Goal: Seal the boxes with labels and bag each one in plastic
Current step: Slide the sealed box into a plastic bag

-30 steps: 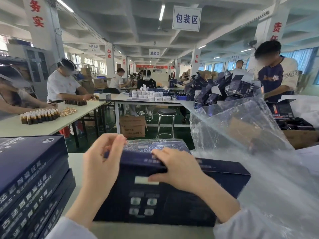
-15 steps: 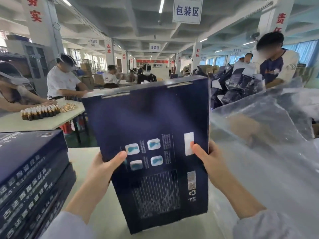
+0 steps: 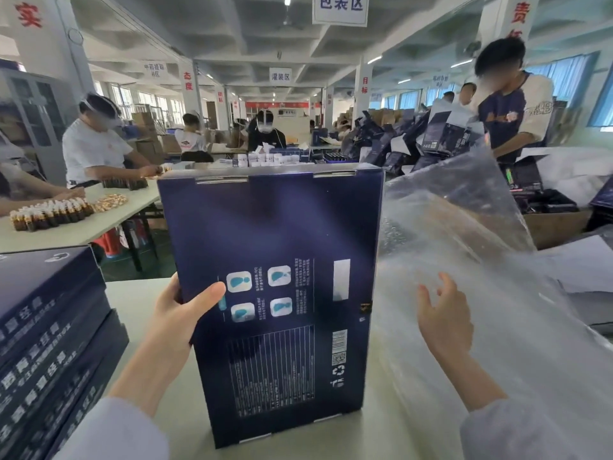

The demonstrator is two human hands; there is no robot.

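Observation:
A tall dark blue box (image 3: 275, 247) stands upright on its short end on the pale table (image 3: 139, 300), printed back facing me. My left hand (image 3: 180, 310) grips its left edge, thumb across the front. My right hand (image 3: 442, 318) is off the box, fingers spread, inside or against the heap of clear plastic bags (image 3: 497, 293) to the right; I cannot tell whether it touches the film.
A stack of same blue boxes (image 3: 49, 343) lies at my left. A cardboard carton (image 3: 557, 224) sits behind the plastic. A person in a dark shirt (image 3: 510, 111) works at the right. Brown vials (image 3: 49, 214) cover the left table, where other workers sit.
The box went from lying flat to standing upright on the table. My right hand let go of its right edge and moved right into the plastic.

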